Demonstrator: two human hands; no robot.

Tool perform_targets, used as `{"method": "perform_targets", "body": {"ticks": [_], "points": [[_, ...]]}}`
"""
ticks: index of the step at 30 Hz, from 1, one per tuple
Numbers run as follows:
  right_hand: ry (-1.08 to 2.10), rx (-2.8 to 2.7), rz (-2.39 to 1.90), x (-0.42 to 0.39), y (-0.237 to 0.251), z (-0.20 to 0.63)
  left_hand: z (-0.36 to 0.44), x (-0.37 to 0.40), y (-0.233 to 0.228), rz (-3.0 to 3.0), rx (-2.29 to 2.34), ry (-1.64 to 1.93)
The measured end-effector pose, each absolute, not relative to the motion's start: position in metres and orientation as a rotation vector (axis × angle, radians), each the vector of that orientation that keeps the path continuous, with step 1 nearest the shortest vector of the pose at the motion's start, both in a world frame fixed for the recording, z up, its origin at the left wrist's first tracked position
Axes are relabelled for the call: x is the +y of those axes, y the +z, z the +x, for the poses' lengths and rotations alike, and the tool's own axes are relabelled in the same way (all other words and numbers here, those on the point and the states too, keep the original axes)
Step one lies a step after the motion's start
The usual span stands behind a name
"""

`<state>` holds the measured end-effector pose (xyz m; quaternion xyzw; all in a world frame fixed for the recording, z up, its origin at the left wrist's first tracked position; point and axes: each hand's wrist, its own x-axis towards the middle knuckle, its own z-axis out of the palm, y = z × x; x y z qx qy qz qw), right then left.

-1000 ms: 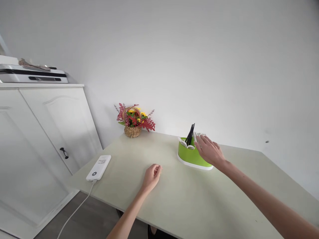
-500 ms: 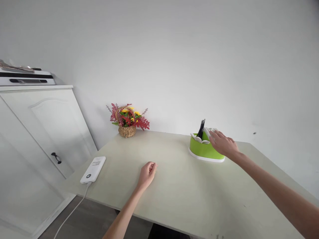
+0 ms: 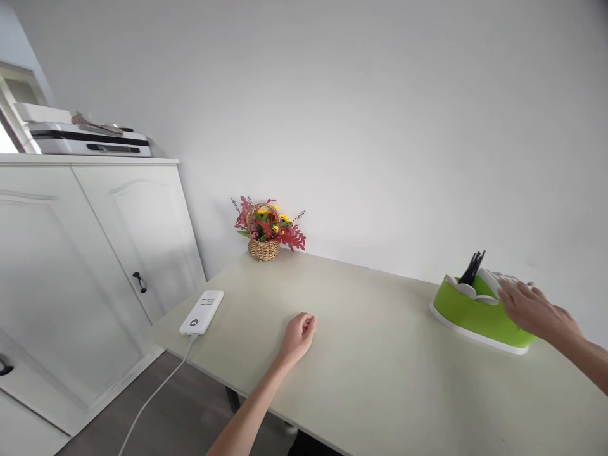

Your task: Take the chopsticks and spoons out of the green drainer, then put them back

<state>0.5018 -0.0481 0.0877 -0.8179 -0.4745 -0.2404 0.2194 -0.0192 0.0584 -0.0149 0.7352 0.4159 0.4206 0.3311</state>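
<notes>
My right hand (image 3: 536, 310) grips the upper right part of a green utensil caddy (image 3: 468, 320) with a white base. Its fingers bend over the white top edge there, and part of their hold is hidden. Several black chopsticks (image 3: 472, 269) stand tilted in the caddy, beside white spoons (image 3: 466, 290) whose rounded ends show at the front rim. My left hand (image 3: 298, 337) rests on the table, its fingers curled into a loose fist with nothing visible in them.
A wicker basket of artificial flowers (image 3: 264, 249) stands at the back of the pale table (image 3: 370, 354), near the wall. A white power bank (image 3: 203, 311) with a cable (image 3: 156, 392) lies at the left edge. White cabinets (image 3: 156, 234) stand left, with a white case (image 3: 95, 140) on top.
The caddy has moved right and closer along the table with my right hand on it. My view has swung slightly left. My left hand stays put on the table.
</notes>
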Motion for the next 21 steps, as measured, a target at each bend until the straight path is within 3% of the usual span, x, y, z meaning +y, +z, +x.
{"method": "perform_targets", "body": {"ticks": [5, 13, 21], "points": [[-0.635, -1.412, -2.022, -0.077, 0.047, 0.442, -0.018, 0.056, -0.016, 1.909, 1.081, 1.082], [-0.098, -1.799, -2.008, -0.100, -0.074, 0.354, -0.019, 0.056, -0.013, 1.954, 1.072, 1.095], [0.016, -1.709, -2.146, -0.096, -0.083, 0.342, -0.018, 0.056, -0.009, 1.959, 1.096, 1.089]]}}
